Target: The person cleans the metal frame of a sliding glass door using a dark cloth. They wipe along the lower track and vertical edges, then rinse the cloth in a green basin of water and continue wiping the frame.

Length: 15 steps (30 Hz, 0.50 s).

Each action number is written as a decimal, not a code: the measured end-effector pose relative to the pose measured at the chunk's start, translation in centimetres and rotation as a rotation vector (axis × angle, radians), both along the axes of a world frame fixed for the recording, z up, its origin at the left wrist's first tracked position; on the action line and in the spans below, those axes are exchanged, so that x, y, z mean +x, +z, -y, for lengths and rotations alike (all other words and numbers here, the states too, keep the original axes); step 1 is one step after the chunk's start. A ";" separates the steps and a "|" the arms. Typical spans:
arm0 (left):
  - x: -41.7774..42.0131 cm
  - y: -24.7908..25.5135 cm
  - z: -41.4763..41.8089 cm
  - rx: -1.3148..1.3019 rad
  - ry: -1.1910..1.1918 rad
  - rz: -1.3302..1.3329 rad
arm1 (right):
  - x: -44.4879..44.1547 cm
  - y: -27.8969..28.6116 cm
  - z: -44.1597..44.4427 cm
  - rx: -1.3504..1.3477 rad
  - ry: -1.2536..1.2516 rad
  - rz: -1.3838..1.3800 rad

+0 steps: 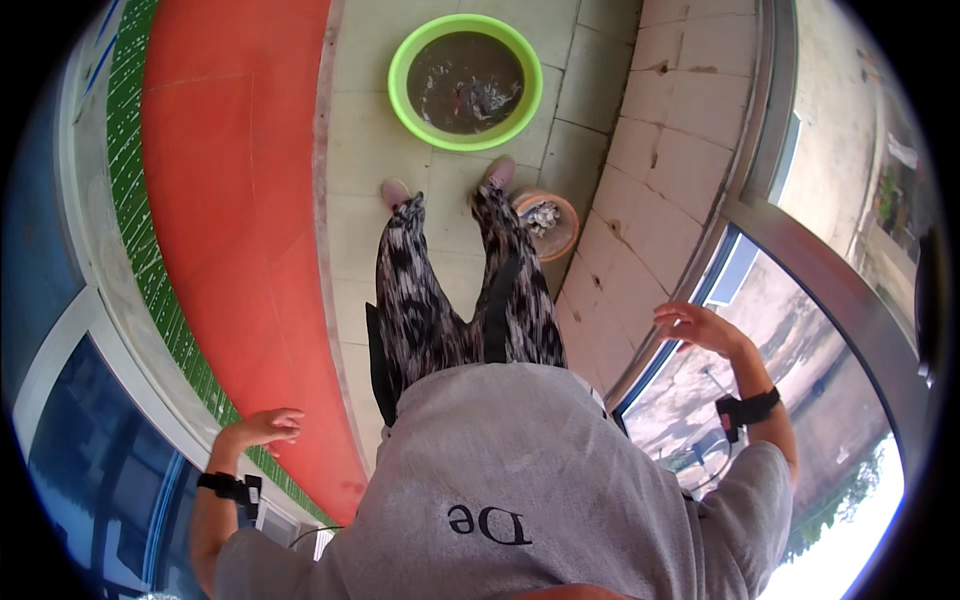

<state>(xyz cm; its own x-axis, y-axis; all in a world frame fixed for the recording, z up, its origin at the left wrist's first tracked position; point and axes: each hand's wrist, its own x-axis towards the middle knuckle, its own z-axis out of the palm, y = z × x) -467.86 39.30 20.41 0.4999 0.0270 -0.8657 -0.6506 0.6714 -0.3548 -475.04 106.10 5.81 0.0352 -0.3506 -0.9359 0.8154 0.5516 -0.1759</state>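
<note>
My left hand (264, 429) is raised out to the left with fingers loosely bent, holding nothing. Out to the right, my right hand (697, 328) is also empty, its fingers slightly curled and apart. In the view it overlaps the metal frame of a window. On the floor beyond my feet stands a round lime-green plastic basin (399, 90). Dark, murky water (450, 75) fills much of it, and a dark wet thing breaks the surface, too unclear to name. Beside my right foot is a small orange-rimmed container (561, 241) with crumpled whitish material (543, 217) in it.
Pale tiles (367, 142) cover the floor. A red wall band (225, 150) with green tiles (129, 112) runs along the left, below blue glass windows (97, 450). A cracked tiled wall (667, 112) and a metal-framed window (817, 255) line the right.
</note>
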 end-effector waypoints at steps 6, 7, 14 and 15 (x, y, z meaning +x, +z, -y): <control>-22.6 -4.6 -6.1 0.290 -0.356 0.204 | -13.6 -1.0 2.6 -0.151 0.384 0.042; -26.3 -8.1 -7.3 0.302 -0.414 0.175 | -16.0 -3.7 4.0 -0.170 0.435 0.024; -38.5 -42.4 -17.9 0.416 -0.507 -0.433 | -24.2 -36.4 9.9 -0.149 0.151 -0.296; -38.1 -46.7 -18.0 0.391 -0.444 -0.487 | -23.9 -41.7 11.0 -0.125 0.050 -0.313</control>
